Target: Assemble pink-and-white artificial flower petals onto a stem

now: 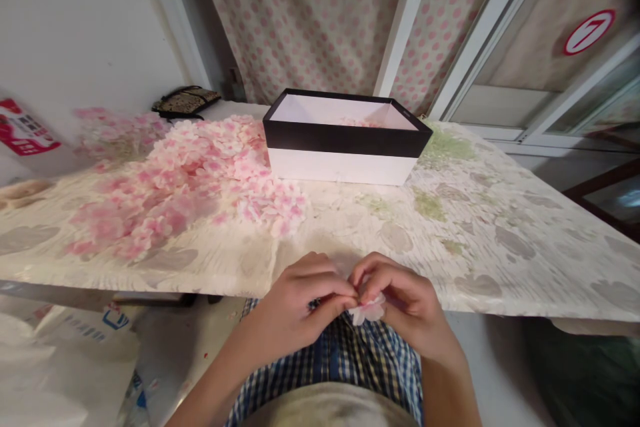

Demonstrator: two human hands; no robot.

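My left hand (300, 300) and my right hand (400, 297) meet at the near table edge, over my lap. Together their fingertips pinch a small pale pink fabric petal (369, 311), which hangs just below the fingers. A large heap of pink and white petals (195, 180) covers the left part of the table, well beyond my left hand. Behind the hands stands an open box (345, 143) with a black rim and white walls; a few pink petals show inside it.
The table (500, 233) wears a pale cloth with a leaf pattern. A dark patterned pouch (186, 101) lies at the back left. A polka-dot curtain hangs behind. Paper bags (65, 353) sit on the floor at left.
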